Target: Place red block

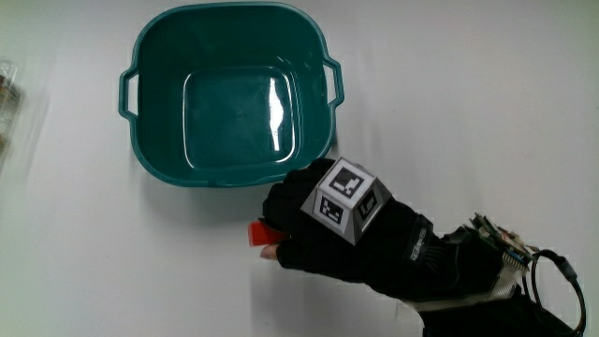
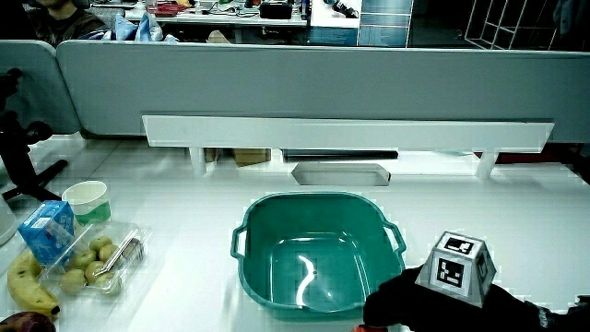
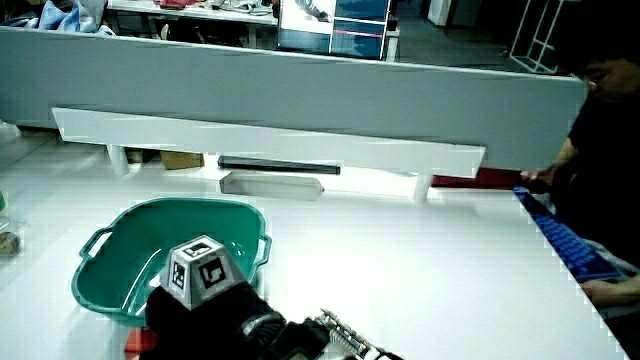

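A small red block (image 1: 255,233) lies on the white table, just nearer to the person than the teal basin (image 1: 159,56). The gloved hand (image 1: 323,234) rests over the block, its fingers curled around it so only one end of the block shows. In a side view the block (image 3: 134,343) peeks out under the hand (image 3: 200,310) at the basin's (image 3: 100,290) rim. The basin (image 2: 253,277) holds nothing; the hand (image 2: 433,300) sits at its near corner, with a sliver of red (image 2: 358,327) below the fingers.
A clear tray of fruit (image 2: 97,263), a banana (image 2: 23,281), a blue carton (image 2: 46,231) and a paper cup (image 2: 85,198) stand on the table beside the basin. A low white shelf (image 2: 350,134) runs along the partition.
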Demonstrator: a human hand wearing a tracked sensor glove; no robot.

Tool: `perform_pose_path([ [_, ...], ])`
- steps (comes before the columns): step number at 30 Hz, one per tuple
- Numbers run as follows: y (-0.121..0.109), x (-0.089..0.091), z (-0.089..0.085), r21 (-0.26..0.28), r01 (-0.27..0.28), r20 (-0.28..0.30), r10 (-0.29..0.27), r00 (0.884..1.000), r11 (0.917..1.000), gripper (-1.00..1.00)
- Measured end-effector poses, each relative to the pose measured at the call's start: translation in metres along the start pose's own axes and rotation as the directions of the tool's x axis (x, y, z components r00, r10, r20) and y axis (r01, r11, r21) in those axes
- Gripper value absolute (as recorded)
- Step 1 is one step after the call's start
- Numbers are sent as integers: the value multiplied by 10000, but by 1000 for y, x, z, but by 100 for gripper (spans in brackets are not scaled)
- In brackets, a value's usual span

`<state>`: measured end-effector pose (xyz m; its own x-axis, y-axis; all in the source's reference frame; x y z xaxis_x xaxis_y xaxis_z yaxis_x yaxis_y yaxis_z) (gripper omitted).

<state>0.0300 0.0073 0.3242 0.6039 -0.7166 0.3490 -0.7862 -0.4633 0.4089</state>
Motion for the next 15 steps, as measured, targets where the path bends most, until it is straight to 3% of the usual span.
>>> perform_pose_path([
  [11, 8, -6, -40, -400, -379, -248, 369, 9990, 9985, 0],
  [12, 8, -7, -42, 18, -246, 128, 246, 9996, 9997, 0],
  [13, 11, -6, -47, -410, -368, -250, 358, 9990, 9985, 0],
  [15, 13, -7, -54, -459, -430, -329, 415, 9986, 9980, 0],
])
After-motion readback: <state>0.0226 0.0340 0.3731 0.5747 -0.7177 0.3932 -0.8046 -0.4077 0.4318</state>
